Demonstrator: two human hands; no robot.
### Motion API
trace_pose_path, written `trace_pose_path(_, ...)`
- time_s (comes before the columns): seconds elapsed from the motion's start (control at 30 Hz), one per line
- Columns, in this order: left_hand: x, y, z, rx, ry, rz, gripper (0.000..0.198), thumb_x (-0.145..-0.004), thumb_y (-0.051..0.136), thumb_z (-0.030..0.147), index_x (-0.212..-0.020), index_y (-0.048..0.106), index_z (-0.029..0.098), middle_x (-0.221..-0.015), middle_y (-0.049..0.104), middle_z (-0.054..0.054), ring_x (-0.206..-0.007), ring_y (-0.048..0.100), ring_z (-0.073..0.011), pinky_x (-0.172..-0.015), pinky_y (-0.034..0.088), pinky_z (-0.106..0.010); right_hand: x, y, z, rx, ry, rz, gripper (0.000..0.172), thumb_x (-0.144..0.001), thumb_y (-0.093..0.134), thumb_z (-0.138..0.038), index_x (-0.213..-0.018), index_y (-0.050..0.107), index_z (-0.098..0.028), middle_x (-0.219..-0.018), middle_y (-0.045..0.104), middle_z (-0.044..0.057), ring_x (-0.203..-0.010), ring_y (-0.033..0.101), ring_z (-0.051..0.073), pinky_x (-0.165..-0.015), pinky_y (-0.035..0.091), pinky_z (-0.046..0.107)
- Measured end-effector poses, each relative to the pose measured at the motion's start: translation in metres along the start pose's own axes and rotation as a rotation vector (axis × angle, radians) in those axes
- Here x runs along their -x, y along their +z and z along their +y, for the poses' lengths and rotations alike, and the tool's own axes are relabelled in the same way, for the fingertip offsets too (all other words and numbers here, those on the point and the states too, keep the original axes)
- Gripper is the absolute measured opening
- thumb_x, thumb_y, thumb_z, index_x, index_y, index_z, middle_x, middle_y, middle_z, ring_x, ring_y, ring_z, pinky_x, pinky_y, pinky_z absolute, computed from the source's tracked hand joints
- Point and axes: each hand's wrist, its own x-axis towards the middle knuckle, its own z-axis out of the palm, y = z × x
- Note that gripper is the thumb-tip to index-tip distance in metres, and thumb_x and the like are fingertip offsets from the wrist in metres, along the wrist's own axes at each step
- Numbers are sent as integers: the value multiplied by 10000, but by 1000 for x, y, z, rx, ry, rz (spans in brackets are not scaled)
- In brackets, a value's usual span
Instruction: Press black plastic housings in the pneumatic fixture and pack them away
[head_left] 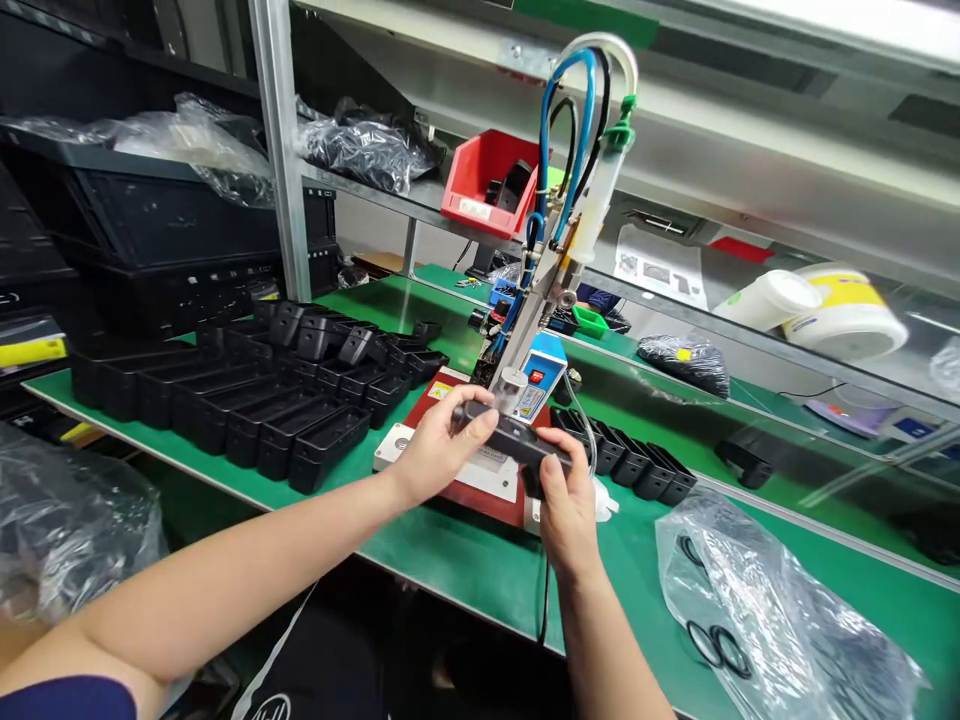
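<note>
Both my hands grip one long black plastic housing (pixel 517 440). Its left end sits between the thumb and fingers of my left hand (pixel 454 440). My right hand (pixel 566 490) pinches the other end, where a short part juts downward. The housing is tilted, lower on the right, right beneath the metal head of a bench-top dispensing machine (pixel 536 310). A clear syringe (pixel 600 205) with a green cap and blue and black hoses is mounted on that machine. Its red base (pixel 480 500) lies behind and under my hands. Whether the housing touches the head I cannot tell.
Rows of black plastic housings (pixel 255 420) cover the bench's left side; several more (pixel 630 460) stand right of the machine. A clear plastic bag (pixel 772 600) with black rings lies front right. A red bin (pixel 491 185) and white tubs (pixel 847 310) occupy the shelf. Black crates (pixel 150 220) are at left.
</note>
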Motion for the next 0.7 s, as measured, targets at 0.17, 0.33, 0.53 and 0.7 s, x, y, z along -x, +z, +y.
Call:
trace_pose_path(0.17,-72,13,-2,23,130,115,326,-838,576,426,-1000,621,146,-915,648,-52,-809,583,-147,-761,464,-257,-71,-3,-2,-17,-135,-3,318,-894,557,-473,-1110,579,-241,-1013,626,20,-801,581,148,-751,474,294)
trace_pose_path(0.33,-99,15,-32,-38,156,206,238,-833,543,330,-921,658,141,-930,672,-61,-856,600,-162,-793,479,-270,-98,2,20,-20,-138,-53,298,-870,573,-457,-1072,589,-238,-1030,626,25,-863,575,161,-802,472,312)
trace_pose_path(0.53,-95,11,-51,-144,184,234,265,-896,460,317,-990,645,153,-1015,673,-80,-952,611,-188,-886,476,-321,-101,1,34,-27,-86,-151,318,-851,604,-465,-1081,619,-246,-999,642,16,-723,559,130,-705,486,278)
trace_pose_path(0.7,-92,14,-45,-264,221,264,264,-918,456,345,-1006,624,161,-1054,644,-104,-1041,585,-219,-970,440,-370,-107,3,49,-123,-45,-173,339,-859,592,-503,-1089,593,-254,-1051,642,26,-861,605,160,-792,503,302)
